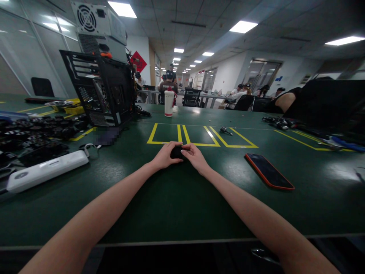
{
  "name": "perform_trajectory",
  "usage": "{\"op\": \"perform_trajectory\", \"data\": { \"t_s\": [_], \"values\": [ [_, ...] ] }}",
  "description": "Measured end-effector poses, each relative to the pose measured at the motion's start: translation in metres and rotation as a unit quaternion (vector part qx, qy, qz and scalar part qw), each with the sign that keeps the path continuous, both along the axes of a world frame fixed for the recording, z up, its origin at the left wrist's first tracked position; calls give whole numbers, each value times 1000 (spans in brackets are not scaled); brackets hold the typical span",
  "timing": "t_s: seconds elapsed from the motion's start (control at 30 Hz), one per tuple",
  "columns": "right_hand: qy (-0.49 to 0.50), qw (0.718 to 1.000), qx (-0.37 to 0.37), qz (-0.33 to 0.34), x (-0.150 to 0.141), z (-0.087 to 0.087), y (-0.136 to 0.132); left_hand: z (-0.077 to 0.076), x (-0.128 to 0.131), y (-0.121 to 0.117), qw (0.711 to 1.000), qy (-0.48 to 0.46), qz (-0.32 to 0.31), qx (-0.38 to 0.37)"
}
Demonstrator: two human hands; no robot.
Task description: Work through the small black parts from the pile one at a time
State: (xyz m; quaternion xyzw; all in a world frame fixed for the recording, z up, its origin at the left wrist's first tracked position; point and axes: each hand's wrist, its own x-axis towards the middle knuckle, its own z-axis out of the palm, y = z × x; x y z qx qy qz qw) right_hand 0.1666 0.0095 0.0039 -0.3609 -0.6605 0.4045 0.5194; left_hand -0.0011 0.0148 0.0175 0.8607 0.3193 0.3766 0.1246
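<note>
A small black object [176, 152] sits between my two hands, low over the green table; its kind is too dark to make out. My left hand [164, 156] curls around its left side, thumb below and fingers above. The fingertips of my right hand [196, 156] pinch at its right side. Just beyond the hands, yellow tape outlines [201, 144] mark the tabletop. A small dark metal part [226, 131] lies within the right-hand outline.
An orange-edged phone [269, 171] lies to the right, a white power strip [48, 171] to the left. An open computer case [114, 87] carries power supplies [99, 23]. A white cup [169, 103] stands at the back. Black parts [42, 133] pile up at left. People sit farther off.
</note>
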Motion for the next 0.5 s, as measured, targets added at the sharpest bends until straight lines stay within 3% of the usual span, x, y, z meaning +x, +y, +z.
{"op": "perform_trajectory", "data": {
  "t_s": [0.1,0.27,0.37,0.5],
  "values": [
    [-22,1000,-13,-13,0,-1,3,-1,0,1,1000,-1,-1,-1],
    [-18,999,-28,23,3,-6,0,-1,0,1,1000,-6,-11,-4],
    [6,999,-17,41,3,-8,-2,-1,-1,1,1000,-8,-13,3],
    [-3,1000,11,16,2,-6,-2,0,0,1,1000,2,-5,2]
  ]
}}
